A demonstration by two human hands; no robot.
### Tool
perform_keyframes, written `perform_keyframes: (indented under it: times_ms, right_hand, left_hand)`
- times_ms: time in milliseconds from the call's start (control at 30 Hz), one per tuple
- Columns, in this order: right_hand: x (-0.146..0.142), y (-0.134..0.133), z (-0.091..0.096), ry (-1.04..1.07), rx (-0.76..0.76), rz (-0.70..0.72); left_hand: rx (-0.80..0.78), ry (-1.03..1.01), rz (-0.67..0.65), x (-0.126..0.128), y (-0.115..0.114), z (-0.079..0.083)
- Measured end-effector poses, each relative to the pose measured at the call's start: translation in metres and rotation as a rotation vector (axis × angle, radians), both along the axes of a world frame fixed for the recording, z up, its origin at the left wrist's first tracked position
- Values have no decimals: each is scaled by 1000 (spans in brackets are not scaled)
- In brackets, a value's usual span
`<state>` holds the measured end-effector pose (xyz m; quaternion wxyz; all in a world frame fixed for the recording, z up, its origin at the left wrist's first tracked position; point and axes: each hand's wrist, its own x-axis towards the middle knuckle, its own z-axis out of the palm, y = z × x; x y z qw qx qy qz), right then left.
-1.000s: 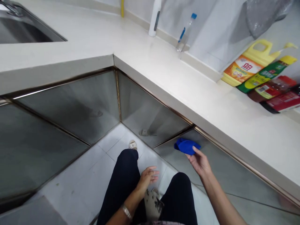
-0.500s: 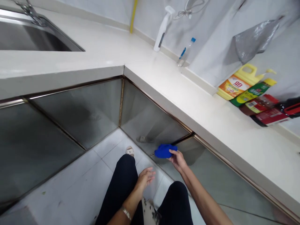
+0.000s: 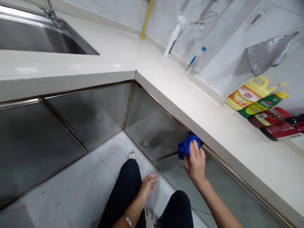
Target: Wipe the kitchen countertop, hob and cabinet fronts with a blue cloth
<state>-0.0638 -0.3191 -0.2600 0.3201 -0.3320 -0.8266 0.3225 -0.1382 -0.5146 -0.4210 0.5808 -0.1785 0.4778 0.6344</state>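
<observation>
My right hand (image 3: 196, 161) grips a crumpled blue cloth (image 3: 185, 147). The cloth is pressed to the top of a glossy grey cabinet door (image 3: 155, 123), at the metal trim (image 3: 228, 163) just under the counter edge. It covers part of the seam between two door panels. My left hand (image 3: 149, 186) hangs over my knees with its fingers loosely apart and nothing in them. A bracelet circles the left wrist.
On the white countertop (image 3: 171, 91) stand a white spray bottle (image 3: 173, 39), a clear bottle with a blue cap (image 3: 193, 63), a yellow detergent jug (image 3: 247, 95) and other bottles. A steel sink (image 3: 47, 39) is at upper left. Tiled floor (image 3: 78, 186) lies below.
My right hand has lifted the blue cloth from lower on the door seam up and right to the trim under the counter. My left hand has barely moved. The view has shifted slightly.
</observation>
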Motion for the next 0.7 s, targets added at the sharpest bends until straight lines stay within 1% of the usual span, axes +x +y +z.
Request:
perform_keyframes:
  times_ms: [67, 133, 200, 300, 433, 500, 567, 633, 700]
  right_hand:
    - [-12, 15, -24, -106, -45, 76]
    - [-25, 27, -48, -133, -82, 120]
    - [-38, 34, -68, -147, -84, 167]
    - [-61, 37, -91, -204, -82, 294]
    - [-87, 33, -123, -274, -168, 454]
    - [-91, 30, -139, -301, -199, 494]
    - [-88, 28, -151, -308, -208, 511]
    - [-79, 27, -159, -306, -207, 523]
    - [-68, 29, -161, -307, -203, 538]
  left_hand:
    - [-6, -7, 14, 0, -1, 1]
    - [-13, -22, 27, 0, -3, 1]
    - [-30, -44, 38, -2, -5, -1]
    - [-62, -70, 53, -6, -4, -6]
    - [-72, -65, 66, -7, 4, -16]
    - [-77, -63, 63, -4, 7, -19]
    - [-90, -52, 69, 0, 8, -20]
    - [-96, -38, 80, 3, 7, -21]
    - [-89, -35, 82, 3, 4, -21]
